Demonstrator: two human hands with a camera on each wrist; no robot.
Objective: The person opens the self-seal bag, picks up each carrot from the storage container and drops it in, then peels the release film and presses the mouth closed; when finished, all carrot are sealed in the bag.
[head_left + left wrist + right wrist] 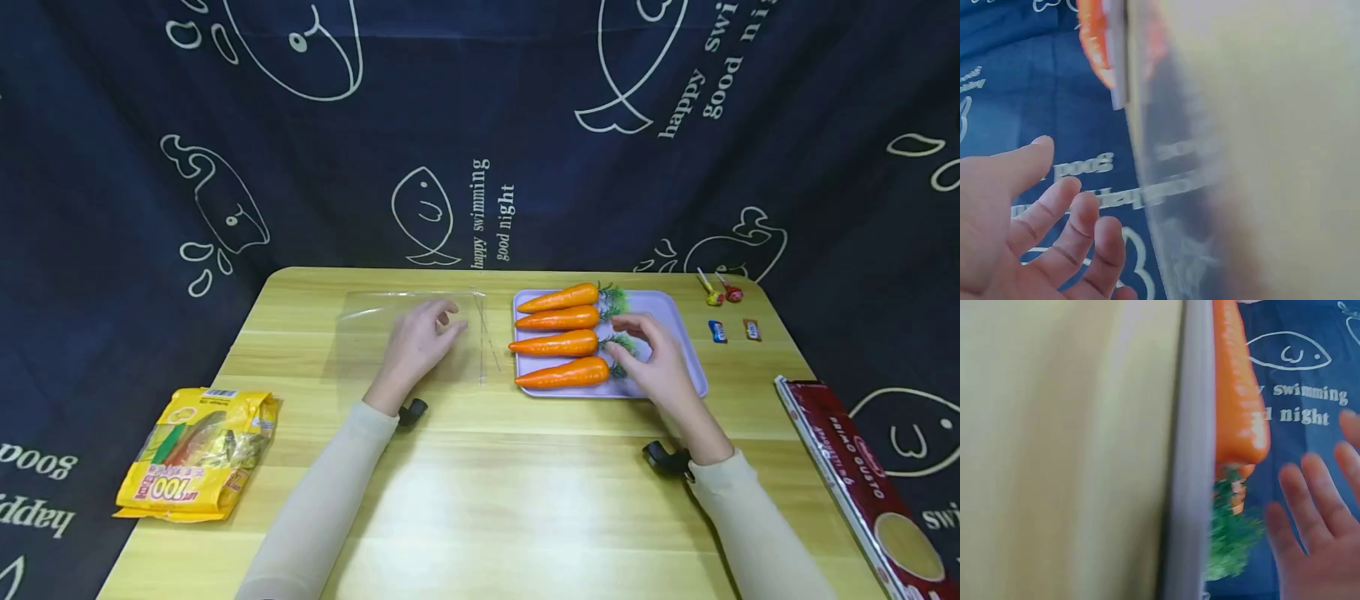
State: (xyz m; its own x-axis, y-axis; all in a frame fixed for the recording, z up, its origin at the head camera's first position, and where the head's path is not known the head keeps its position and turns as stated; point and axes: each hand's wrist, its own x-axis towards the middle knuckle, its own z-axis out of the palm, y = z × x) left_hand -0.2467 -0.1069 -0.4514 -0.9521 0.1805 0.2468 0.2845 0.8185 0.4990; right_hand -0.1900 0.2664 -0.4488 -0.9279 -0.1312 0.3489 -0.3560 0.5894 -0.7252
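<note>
Several orange carrots point(555, 342) with green tops lie side by side on a pale purple tray point(663, 307), their tips pointing left. My right hand point(660, 362) hovers by the leafy tops, fingers loosely bent and gripping nothing. In the right wrist view its spread fingers point(1319, 494) show beside a carrot's green top point(1232, 544). To the left, my left hand point(420, 342) is over a flat sheet of clear plastic point(360, 346), thumb and fingers apart. The left wrist view shows the relaxed fingers point(1082, 215) with nothing between them.
Thin clear strips point(486, 333) lie between plastic and tray. A yellow candy bag point(198, 454) sits at left. Two lollipops point(715, 296) and two small wrapped sweets point(717, 332) are at back right. A long red box point(855, 475) lies along the right edge.
</note>
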